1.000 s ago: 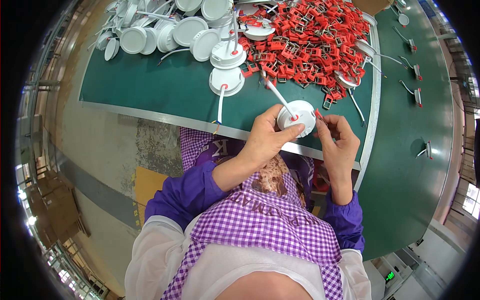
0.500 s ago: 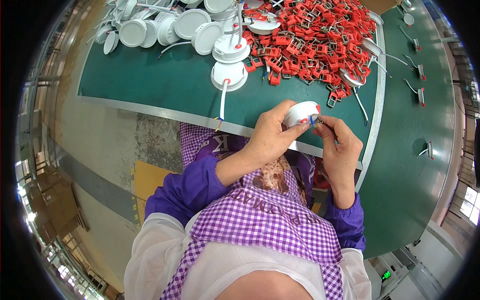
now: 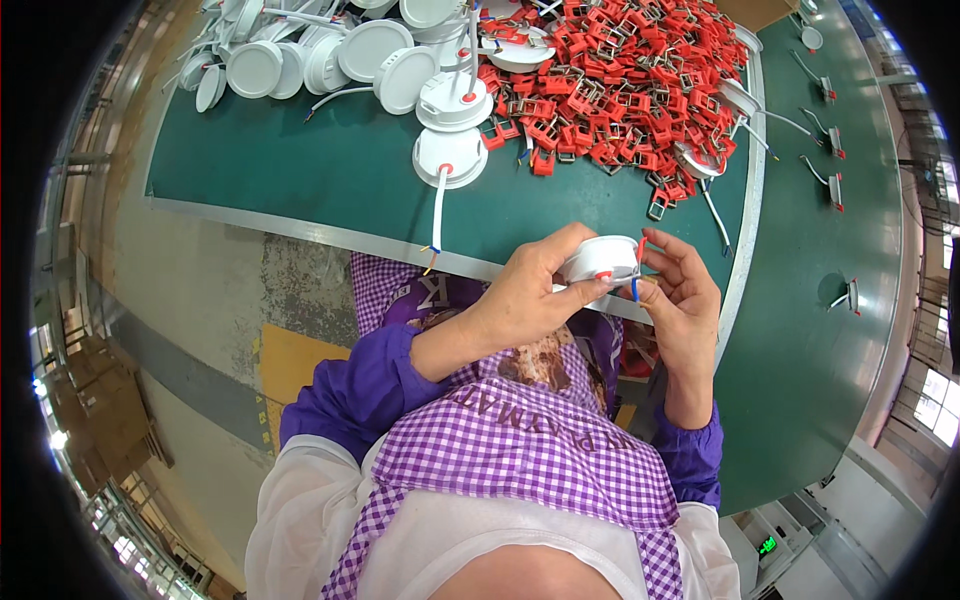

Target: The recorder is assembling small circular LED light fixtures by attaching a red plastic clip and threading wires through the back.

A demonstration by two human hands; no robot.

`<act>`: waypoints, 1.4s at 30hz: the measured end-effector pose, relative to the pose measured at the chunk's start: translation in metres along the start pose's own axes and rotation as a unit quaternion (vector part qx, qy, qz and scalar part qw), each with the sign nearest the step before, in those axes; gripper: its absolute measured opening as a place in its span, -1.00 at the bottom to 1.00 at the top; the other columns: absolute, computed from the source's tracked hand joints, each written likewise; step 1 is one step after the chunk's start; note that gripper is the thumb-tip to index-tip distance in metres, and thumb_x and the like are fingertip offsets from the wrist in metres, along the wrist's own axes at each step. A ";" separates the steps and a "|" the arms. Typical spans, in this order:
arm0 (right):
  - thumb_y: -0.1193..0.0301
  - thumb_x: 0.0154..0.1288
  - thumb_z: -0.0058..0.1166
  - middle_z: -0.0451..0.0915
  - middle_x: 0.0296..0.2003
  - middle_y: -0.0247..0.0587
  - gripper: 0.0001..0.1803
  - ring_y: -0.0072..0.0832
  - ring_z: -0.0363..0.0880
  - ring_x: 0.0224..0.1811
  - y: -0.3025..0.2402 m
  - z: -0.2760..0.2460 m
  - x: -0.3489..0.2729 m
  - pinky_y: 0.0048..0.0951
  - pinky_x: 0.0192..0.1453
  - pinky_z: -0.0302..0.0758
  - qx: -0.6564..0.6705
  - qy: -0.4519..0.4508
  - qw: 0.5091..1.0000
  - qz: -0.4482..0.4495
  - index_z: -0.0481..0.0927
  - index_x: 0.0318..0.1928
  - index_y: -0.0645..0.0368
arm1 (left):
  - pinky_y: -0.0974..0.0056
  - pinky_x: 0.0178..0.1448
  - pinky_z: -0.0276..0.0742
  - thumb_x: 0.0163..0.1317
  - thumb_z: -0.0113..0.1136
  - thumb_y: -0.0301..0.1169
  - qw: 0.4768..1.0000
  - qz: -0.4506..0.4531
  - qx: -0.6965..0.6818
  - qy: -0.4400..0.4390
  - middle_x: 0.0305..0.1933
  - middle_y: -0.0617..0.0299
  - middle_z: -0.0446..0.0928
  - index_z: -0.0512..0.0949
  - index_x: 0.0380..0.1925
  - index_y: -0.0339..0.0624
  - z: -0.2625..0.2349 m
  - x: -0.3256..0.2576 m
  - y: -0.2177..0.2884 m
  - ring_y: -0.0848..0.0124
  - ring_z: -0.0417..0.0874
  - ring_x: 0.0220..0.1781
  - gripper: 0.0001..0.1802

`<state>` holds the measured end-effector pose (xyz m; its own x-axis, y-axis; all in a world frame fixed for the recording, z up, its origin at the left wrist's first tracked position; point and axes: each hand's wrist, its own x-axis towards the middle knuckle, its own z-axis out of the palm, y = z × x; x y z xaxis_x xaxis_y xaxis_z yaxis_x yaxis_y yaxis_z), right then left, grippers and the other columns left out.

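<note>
A small white round downlight (image 3: pixel 598 259) sits tilted in my left hand (image 3: pixel 535 298), whose fingers and thumb close around its body. A red spring clip (image 3: pixel 642 247) stands at the light's right edge. My right hand (image 3: pixel 683 305) is bent around that edge, fingertips at the clip and thumb below by a blue wire end (image 3: pixel 635 290). The fingers partly hide what they pinch. Ahead of my hands, a downlight with a white cable (image 3: pixel 449 158) rests on the green table (image 3: pixel 300 175), touching another white downlight (image 3: pixel 453 102) behind it.
A heap of red clips with metal springs (image 3: pixel 620 85) covers the table's far right. White downlights (image 3: pixel 255 70) are piled at the far left. Beyond the metal table edge (image 3: pixel 748 230), a green conveyor belt (image 3: pixel 800 400) carries several spaced-out lights (image 3: pixel 850 297). A cardboard box (image 3: pixel 750 12) stands at the back.
Both hands have come slightly lower and nearer to me with the downlight. My right fingers have spread a little, showing more of the red clip and blue wire end.
</note>
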<state>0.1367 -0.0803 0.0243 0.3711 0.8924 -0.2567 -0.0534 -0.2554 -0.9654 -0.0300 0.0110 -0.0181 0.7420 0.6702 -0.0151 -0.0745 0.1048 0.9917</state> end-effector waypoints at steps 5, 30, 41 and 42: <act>0.65 0.14 0.28 0.62 -0.07 -0.02 -0.43 -0.53 0.64 -0.26 0.010 -0.010 0.007 -0.55 -0.17 0.60 0.007 -0.033 0.996 0.077 0.41 0.17 0.38 | 0.30 -0.23 0.52 0.26 0.27 -0.41 0.999 -0.027 0.016 -0.016 -0.33 0.19 0.55 0.48 -0.11 -0.24 0.000 -0.008 0.010 0.51 0.56 -0.30 -0.74; 0.50 0.33 0.15 0.63 -0.43 -0.26 -0.89 -0.57 0.64 -0.47 0.014 -0.037 0.048 -0.64 -0.41 0.49 -0.074 0.127 0.987 -0.069 0.53 -0.27 0.31 | 0.21 -0.04 0.66 0.23 0.27 -0.50 0.909 -0.217 -0.353 0.040 -0.10 0.23 0.58 0.38 0.06 -0.15 -0.027 0.000 0.018 0.40 0.66 -0.06 -0.58; 0.56 0.18 0.25 0.63 -0.45 -0.13 -0.86 -0.42 0.62 -0.47 -0.008 0.022 0.013 -0.47 -0.37 0.51 -0.320 0.044 0.922 -0.212 0.64 -0.23 0.29 | 0.38 -0.12 0.55 0.13 0.36 -0.50 0.993 -0.087 0.011 0.079 -0.22 0.28 0.58 0.48 -0.11 -0.24 -0.010 0.008 0.017 0.57 0.59 -0.18 -0.66; 0.59 0.17 0.22 0.62 -0.41 -0.07 -0.84 -0.30 0.63 -0.42 -0.013 0.026 0.009 -0.42 -0.35 0.51 -0.323 0.034 0.922 -0.213 0.63 -0.20 0.27 | 0.38 -0.12 0.55 0.13 0.36 -0.50 0.993 -0.088 0.011 0.082 -0.22 0.28 0.58 0.48 -0.11 -0.24 -0.010 0.007 0.016 0.57 0.59 -0.18 -0.66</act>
<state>0.1168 -0.0596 0.0334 0.2896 0.9432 0.1630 0.6646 -0.0756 -0.7434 -0.0323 0.0249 -0.0038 0.6237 0.7537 -0.2074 0.0630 0.2160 0.9744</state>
